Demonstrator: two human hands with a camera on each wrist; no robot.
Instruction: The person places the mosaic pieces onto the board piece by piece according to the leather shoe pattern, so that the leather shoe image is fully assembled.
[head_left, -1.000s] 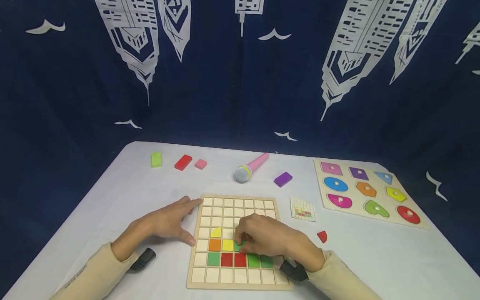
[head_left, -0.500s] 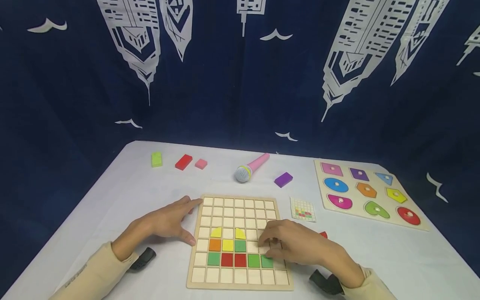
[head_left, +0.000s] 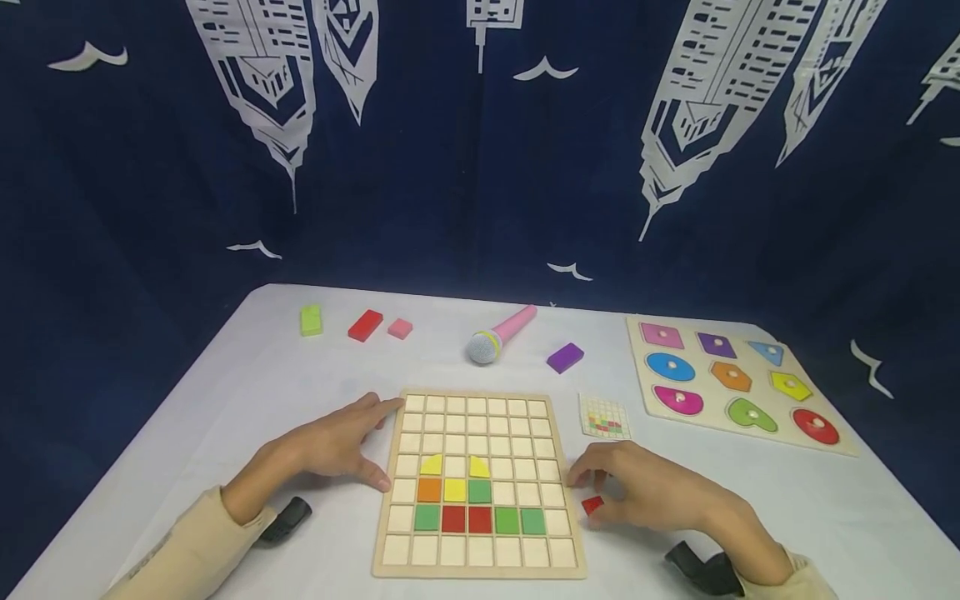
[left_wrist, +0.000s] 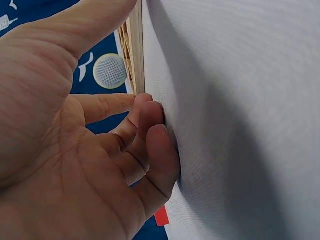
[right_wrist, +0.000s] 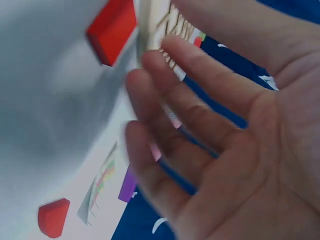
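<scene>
My left hand (head_left: 337,439) rests along the left edge of the wooden grid board (head_left: 414,565), thumb and forefinger touching its frame and the other fingers loosely bent. On the board sit red, green, orange and yellow square tiles, with two yellow rounded tiles (head_left: 479,467) above them. Just past the board's right edge, my right hand (head_left: 648,492) is over the table with fingers apart. A red tile (head_left: 592,505) shows between its thumb and fingers in the head view. In the right wrist view that red tile (right_wrist: 114,31) lies apart from the fingertips, and a second red rounded tile (right_wrist: 53,218) lies farther off.
A small pattern card (head_left: 604,417) lies right of the board. Behind stand a pink toy microphone (head_left: 501,335) and purple (head_left: 566,357), red (head_left: 365,326), pink (head_left: 400,328) and lime (head_left: 311,320) blocks. A shape puzzle board (head_left: 738,387) fills the back right.
My right hand has moved right, from over the tiles to beyond the board's edge, uncovering a yellow rounded tile and a green square. The left hand has stayed in place.
</scene>
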